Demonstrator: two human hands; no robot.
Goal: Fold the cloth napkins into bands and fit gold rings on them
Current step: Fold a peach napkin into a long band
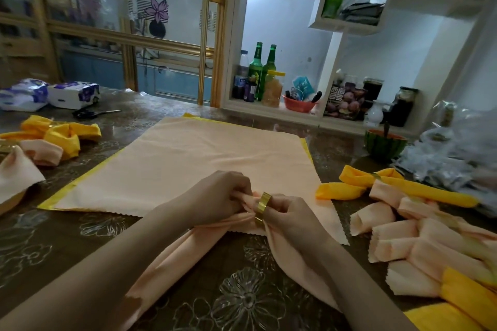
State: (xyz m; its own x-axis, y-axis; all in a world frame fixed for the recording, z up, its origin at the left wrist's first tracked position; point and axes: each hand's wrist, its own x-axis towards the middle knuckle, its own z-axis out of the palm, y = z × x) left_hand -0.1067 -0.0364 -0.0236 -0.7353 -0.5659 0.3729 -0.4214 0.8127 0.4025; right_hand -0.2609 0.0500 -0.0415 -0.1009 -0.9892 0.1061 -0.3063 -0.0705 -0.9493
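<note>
Gold ring (pixel 262 206) on folded napkin (pixel 204 244)

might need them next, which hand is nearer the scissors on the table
Left. The left hand, pinching the peach napkin, is on the side of the gold ring toward the scissors; the right hand holds the ring, farther right.

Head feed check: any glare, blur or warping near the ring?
Head view: dim, warm light, yet the gold ring in the right hand and the peach napkin in the left hand read sharp; soft sheen on the table, no harsh glare; shelf wall washed out; plastic bags at right edge smeared.
</note>
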